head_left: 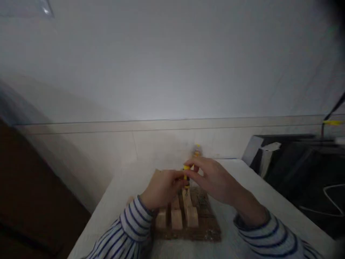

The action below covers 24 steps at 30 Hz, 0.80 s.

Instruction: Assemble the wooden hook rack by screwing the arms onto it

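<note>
A small yellow-and-black screwdriver stands upright, tip down on a light wooden piece. My right hand pinches the top of its handle between thumb and fingers. Lower on the handle, my left hand is closed round it with thumb and fingertips. Under both hands lie several pale wooden pieces with raised block ends, such as the wooden block in the middle, on a brown board. Small metal bits, too blurred to name, lie on the board's right side. My left hand partly hides the leftmost pieces.
The board rests on a white table against a pale wall. Behind my right hand stands a blurred yellow-topped object. Dark boxy items and a cable are at the right; a dark brown surface is at the left.
</note>
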Tool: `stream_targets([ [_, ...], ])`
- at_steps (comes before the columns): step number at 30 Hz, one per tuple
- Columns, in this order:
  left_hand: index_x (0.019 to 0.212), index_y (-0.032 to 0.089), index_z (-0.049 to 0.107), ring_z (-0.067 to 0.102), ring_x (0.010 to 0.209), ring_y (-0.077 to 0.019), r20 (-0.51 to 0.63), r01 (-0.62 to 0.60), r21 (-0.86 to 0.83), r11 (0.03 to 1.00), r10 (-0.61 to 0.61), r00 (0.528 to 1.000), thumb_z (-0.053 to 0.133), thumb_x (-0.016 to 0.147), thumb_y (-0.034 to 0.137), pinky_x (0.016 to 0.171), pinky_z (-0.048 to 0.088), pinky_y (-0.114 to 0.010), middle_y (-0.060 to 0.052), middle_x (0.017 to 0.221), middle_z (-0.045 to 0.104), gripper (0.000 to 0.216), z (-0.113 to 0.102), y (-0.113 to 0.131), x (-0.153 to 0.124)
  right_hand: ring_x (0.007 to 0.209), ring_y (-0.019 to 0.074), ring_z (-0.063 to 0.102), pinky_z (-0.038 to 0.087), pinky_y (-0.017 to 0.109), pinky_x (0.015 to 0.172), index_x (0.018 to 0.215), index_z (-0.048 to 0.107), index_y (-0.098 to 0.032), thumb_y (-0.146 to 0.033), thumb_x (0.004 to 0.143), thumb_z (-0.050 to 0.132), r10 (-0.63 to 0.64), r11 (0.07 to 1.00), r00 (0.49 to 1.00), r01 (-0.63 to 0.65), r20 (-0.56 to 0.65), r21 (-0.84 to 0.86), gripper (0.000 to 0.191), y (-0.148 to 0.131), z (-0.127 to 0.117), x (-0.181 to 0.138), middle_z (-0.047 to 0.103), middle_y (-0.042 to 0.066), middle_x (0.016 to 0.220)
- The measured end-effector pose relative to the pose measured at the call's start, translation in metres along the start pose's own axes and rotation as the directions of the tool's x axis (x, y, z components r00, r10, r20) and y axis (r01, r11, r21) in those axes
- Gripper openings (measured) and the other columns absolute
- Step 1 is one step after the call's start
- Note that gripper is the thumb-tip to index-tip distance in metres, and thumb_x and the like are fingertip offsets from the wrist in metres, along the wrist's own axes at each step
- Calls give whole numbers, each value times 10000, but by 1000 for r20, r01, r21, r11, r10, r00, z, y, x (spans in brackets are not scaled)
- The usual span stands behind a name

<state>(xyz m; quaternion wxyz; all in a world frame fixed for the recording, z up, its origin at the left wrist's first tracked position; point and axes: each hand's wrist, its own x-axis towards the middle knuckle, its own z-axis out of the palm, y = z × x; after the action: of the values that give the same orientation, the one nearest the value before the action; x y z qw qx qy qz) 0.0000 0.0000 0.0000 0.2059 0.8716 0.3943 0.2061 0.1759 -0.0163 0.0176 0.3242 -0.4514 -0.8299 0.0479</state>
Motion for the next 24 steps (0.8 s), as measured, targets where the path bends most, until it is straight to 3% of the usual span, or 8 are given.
stream_targets([
  [5,1097,243,694,591,681,-162,-24,20,-39,999,-21,999,535,872,341,632,420,-237,-12,785,701,292,6,-8,2,778,192,627,467,334,714,948,639,-161,-241,891,579,22,1000,1000,-22,-3,-3,115,-1,-7,-3,679,42,841],
  [10,962,221,734,598,687,-170,-55,44,-78,996,-49,997,585,846,401,629,419,-238,-15,780,707,261,10,-10,4,795,203,639,483,355,728,934,644,-170,-243,881,578,-2,1000,1000,2,-8,-18,112,-2,-7,-4,689,43,842],
  [17,877,191,733,594,669,-165,-29,62,-73,995,-64,998,565,858,368,623,414,-235,-21,737,701,244,7,-9,2,1017,221,642,487,390,890,1140,623,-158,-219,879,539,-44,998,998,46,-42,54,281,-1,-4,-9,702,89,1113],
  [24,890,173,725,594,670,-160,3,64,-60,996,-64,998,541,869,357,625,418,-235,-24,741,697,260,4,-5,2,946,216,665,499,381,852,1040,679,-175,-205,900,519,-49,998,999,49,-9,30,214,-1,-6,-6,733,77,1024],
])
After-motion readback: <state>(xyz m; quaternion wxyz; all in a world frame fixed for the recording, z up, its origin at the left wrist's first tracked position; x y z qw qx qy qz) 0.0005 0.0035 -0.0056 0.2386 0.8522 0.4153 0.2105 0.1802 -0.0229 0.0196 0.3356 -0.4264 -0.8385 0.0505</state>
